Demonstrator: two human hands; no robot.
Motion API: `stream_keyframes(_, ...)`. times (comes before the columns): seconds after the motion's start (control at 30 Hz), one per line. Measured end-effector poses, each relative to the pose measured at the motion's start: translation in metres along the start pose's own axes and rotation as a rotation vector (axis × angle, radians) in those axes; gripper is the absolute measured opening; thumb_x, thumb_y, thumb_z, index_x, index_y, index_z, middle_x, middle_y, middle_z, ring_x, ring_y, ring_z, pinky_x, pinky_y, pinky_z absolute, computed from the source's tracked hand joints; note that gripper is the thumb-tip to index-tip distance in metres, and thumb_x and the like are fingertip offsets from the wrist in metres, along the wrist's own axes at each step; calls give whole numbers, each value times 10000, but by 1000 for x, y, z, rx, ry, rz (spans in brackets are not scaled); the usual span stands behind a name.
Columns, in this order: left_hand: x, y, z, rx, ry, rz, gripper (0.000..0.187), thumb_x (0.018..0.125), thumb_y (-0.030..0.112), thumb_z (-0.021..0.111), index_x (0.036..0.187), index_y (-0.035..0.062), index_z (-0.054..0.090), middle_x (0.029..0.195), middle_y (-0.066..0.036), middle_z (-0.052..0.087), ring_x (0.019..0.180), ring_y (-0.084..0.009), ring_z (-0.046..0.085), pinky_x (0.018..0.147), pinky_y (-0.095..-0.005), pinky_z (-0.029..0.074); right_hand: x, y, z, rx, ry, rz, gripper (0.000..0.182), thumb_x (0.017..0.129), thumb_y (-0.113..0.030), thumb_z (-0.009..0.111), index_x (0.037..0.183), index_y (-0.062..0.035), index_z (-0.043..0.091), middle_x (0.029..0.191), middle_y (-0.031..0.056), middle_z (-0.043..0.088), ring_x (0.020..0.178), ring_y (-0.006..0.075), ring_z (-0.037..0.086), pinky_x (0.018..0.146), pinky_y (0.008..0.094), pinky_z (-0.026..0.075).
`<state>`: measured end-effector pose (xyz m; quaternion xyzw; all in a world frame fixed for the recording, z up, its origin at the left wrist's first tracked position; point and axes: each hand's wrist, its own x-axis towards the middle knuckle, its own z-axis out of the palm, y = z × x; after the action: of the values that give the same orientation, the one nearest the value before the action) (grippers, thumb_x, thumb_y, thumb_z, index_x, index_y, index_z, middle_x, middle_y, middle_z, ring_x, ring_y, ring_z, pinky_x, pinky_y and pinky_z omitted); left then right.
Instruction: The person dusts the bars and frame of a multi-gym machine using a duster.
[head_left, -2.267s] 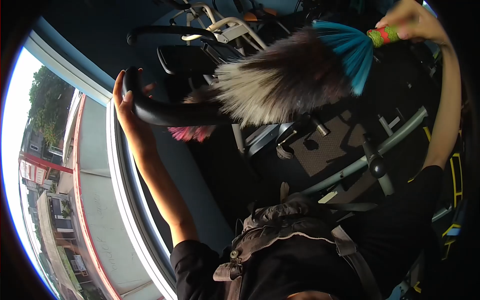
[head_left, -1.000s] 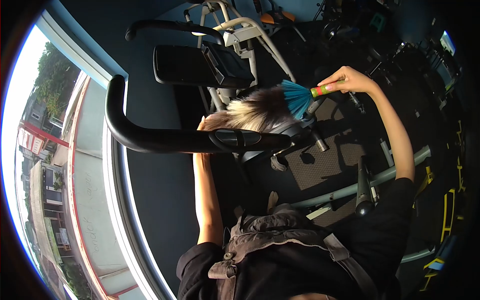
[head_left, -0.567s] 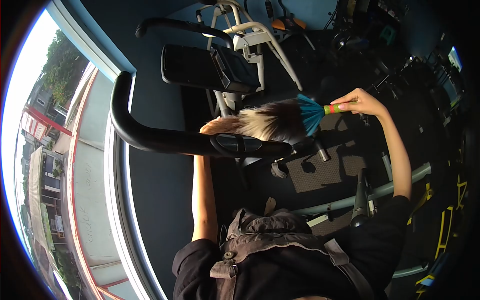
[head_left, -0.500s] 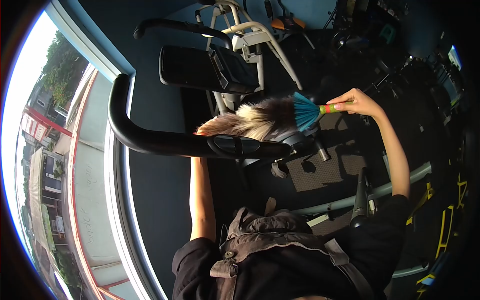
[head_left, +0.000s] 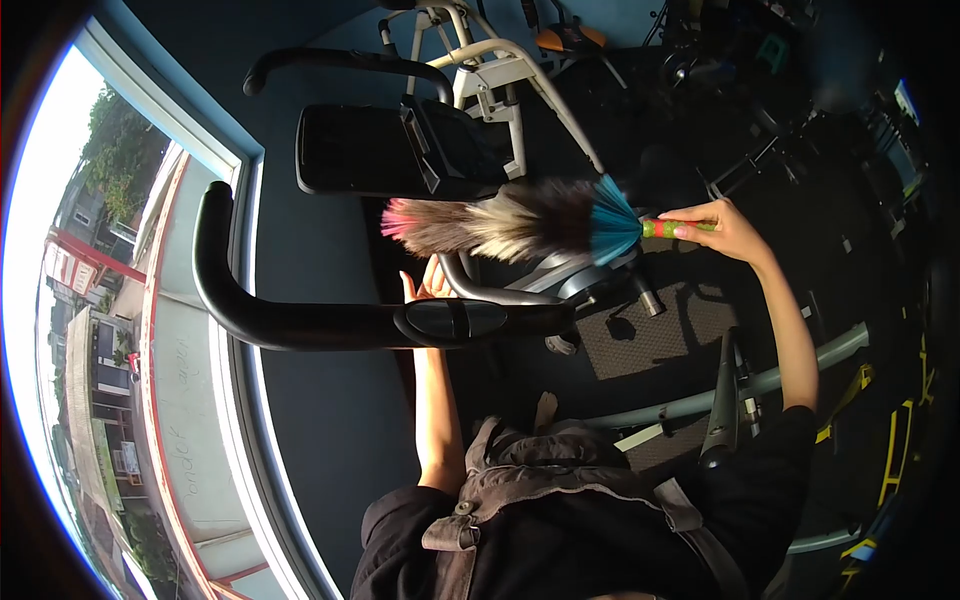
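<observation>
My right hand is closed round the green and red handle of a feather duster. The duster lies level across the view, its bristles running from blue through dark and cream to a pink tip on the left. Just under the brown part near that tip is my left hand, fingers apart and holding nothing. Its forearm passes behind a black curved handlebar of an exercise machine. Beyond the duster stands the machine's black console, seen from above.
A second black handlebar rises past the console, near a white-framed exercise machine. On the left runs a window frame with a street outside. A grey frame tube and yellow bars lie to the right.
The duster's pink tip has come into view above the handlebar. My left hand, hidden before, now shows with fingers spread. The handlebar sits lower and further left in view.
</observation>
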<state>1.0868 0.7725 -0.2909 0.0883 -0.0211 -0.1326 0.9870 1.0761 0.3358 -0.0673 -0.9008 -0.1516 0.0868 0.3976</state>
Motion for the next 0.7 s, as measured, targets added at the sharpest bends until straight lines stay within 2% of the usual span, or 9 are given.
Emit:
stream_keyframes(0.07,-5,-3,7,-10,-14,34,728,809,612,387,1229,20,434,1195,-164,504,1110,-295,476,924,-412,393,0,13,-6,9,-120,85,270,760,-184,645,1011,-86,643,905,96,659,795,153,630,736,269,490)
stream_keyframes(0.13,-7,6,6,9,-81,16,744,804,617,395,1242,16,413,1202,-175,491,1106,-300,477,916,-420,401,-1,22,-1,32,-136,-198,277,755,-173,647,1013,-75,640,901,98,660,796,148,629,738,266,484)
stream_keyframes(0.23,-9,12,16,64,-153,4,770,795,624,406,1260,10,383,1213,-191,472,1100,-307,477,903,-433,415,-9,21,-5,-23,-4,-87,279,749,-161,649,1002,-47,638,890,97,661,782,130,620,737,269,486)
stream_keyframes(0.33,-18,8,67,181,12,19,806,761,673,399,1263,42,383,1242,-211,436,1114,-314,458,961,-419,352,-36,9,-54,-62,85,-41,270,759,-138,625,1002,-19,632,885,114,659,802,138,618,721,248,481)
stream_keyframes(0.4,-21,16,81,405,287,91,758,786,654,384,1261,63,378,1272,-216,396,1150,-302,429,964,-416,347,-74,-20,-94,-122,121,68,264,771,-131,599,999,-3,630,886,111,654,762,118,603,659,213,464)
stream_keyframes(0.47,-19,26,109,765,383,418,659,839,593,361,1226,63,418,1203,-215,465,1100,-304,477,958,-403,351,-105,-27,-116,-236,237,-48,270,800,-97,557,1033,34,595,964,142,638,855,164,613,780,236,454)
stream_keyframes(0.6,-13,50,210,939,171,671,631,877,559,278,1228,53,414,1161,-228,496,1077,-333,503,914,-445,394,-97,-86,-63,-218,523,-63,316,840,-109,519,1129,15,540,1055,135,606,916,113,566,799,211,422)
stream_keyframes(0.63,-8,63,223,920,137,629,619,881,537,319,1232,31,375,1140,-218,502,1007,-313,552,838,-408,464,-90,-94,-44,-181,568,-108,317,838,-96,520,1137,8,535,1056,141,604,874,120,576,765,217,426)
stream_keyframes(0.7,5,86,241,974,79,542,603,882,530,326,1214,31,397,1113,-194,527,966,-288,574,811,-403,478,-74,-110,-1,-105,505,-218,324,835,-71,521,1153,-8,525,1056,153,599,790,134,595,697,227,434)
